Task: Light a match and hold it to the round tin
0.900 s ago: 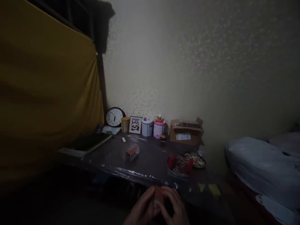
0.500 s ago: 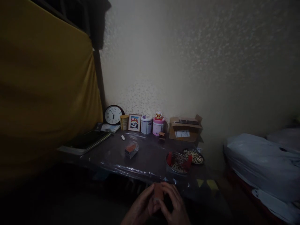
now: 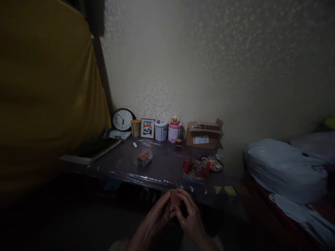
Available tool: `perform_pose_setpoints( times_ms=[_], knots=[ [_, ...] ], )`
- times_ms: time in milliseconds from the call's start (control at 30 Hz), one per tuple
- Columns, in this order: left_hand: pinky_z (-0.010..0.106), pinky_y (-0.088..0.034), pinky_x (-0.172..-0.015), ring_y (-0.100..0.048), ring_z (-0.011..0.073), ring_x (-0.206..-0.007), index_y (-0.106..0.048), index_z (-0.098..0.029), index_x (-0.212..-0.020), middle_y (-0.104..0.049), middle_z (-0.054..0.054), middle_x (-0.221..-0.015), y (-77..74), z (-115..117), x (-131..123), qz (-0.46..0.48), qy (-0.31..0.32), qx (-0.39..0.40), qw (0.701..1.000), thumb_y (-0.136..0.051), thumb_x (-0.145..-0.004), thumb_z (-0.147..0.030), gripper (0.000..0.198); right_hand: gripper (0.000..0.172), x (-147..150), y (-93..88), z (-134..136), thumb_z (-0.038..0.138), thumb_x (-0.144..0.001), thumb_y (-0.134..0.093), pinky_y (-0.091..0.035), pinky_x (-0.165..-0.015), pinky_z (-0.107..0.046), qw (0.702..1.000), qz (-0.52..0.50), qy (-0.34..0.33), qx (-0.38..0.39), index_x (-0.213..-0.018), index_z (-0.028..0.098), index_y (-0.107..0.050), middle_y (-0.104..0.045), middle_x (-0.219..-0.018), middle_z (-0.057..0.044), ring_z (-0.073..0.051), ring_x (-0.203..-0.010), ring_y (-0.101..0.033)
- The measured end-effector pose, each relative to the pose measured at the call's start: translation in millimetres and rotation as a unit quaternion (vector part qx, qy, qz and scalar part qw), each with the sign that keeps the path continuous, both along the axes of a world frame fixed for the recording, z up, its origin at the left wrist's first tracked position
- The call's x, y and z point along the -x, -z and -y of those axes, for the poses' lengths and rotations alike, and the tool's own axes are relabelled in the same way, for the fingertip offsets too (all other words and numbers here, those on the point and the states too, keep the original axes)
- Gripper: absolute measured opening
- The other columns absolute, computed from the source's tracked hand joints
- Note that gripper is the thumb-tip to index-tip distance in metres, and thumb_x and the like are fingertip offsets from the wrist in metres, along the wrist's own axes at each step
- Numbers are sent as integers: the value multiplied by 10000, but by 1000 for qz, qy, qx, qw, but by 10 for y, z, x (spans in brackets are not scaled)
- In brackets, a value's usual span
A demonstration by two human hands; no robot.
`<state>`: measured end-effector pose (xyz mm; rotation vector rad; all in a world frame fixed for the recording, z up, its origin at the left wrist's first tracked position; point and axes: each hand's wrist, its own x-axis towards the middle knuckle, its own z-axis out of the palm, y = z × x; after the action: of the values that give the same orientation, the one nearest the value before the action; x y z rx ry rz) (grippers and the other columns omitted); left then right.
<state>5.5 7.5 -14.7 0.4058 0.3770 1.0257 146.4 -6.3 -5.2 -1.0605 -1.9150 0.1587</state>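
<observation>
Reddish-brown box (image 3: 175, 198): holds it clamped in grip of left hand (image 3: 160, 210) and right hand (image 3: 189, 212), near front edge of worktop (image 3: 163, 167).

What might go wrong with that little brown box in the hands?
The little brown box might slip: the left hand and right hand hold it with their fingers, and it could drop into the dark below the table. If the table gets bumped, the figurine on the pink-lidded tin could topple.
</observation>
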Motion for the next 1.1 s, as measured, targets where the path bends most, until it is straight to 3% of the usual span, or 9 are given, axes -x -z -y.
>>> perform_pose_setpoints(
  times_ms=[133,467,733,900,1000,1100],
  knots=[
    [223,-451,-634,-600,106,-603,-660,-166,-920,-698,10,-734,1,11,-7,-13,-6,8,1000,-571,-822,-281,175,340,35,15,4,151,-787,-497,-493,-897,-339,1000,-14,11,-10,-1121,204,-537,-587,-1173,-90,-214,-1087,-559],
    [223,-463,-622,-629,118,-665,-648,-169,-962,-710,36,-806,44,13,-48,-23,1,-11,1000,-559,-831,-294,202,376,71,61,-20,119,-756,-469,-478,-900,-382,998,-49,26,0,-1117,204,-527,-567,-1181,-91,-227,-1108,-528],
    [262,-475,-692,-650,158,-761,-626,-148,-1016,-712,70,-872,-8,0,58,-13,5,-8,1000,-531,-844,-281,238,477,-45,-94,-40,192,-768,-579,-441,-961,-358,992,-44,-64,97,-1230,225,-464,-519,-1264,-83,-220,-1168,-490],
    [239,-464,-615,-643,148,-707,-641,-106,-950,-706,79,-804,-125,34,79,-39,35,34,998,-505,-849,-296,255,142,-164,-161,-118,234,-835,-528,-460,-896,-336,990,-85,-58,99,-953,217,-606,-623,-1062,-67,-201,-1022,-573],
    [215,-431,-524,-624,133,-615,-642,-94,-941,-695,80,-753,-134,37,59,-59,64,28,996,-500,-841,-317,284,128,-191,-181,-142,228,-860,-494,-470,-814,-288,990,-83,-53,105,-846,207,-620,-637,-897,-48,-174,-892,-599],
    [210,-410,-478,-597,118,-538,-647,-82,-896,-684,72,-713,-103,25,38,-84,68,26,994,-513,-822,-308,273,142,-189,-178,-134,225,-860,-493,-461,-765,-256,989,-55,-58,128,-817,207,-627,-615,-856,-30,-155,-839,-594]
  ],
)
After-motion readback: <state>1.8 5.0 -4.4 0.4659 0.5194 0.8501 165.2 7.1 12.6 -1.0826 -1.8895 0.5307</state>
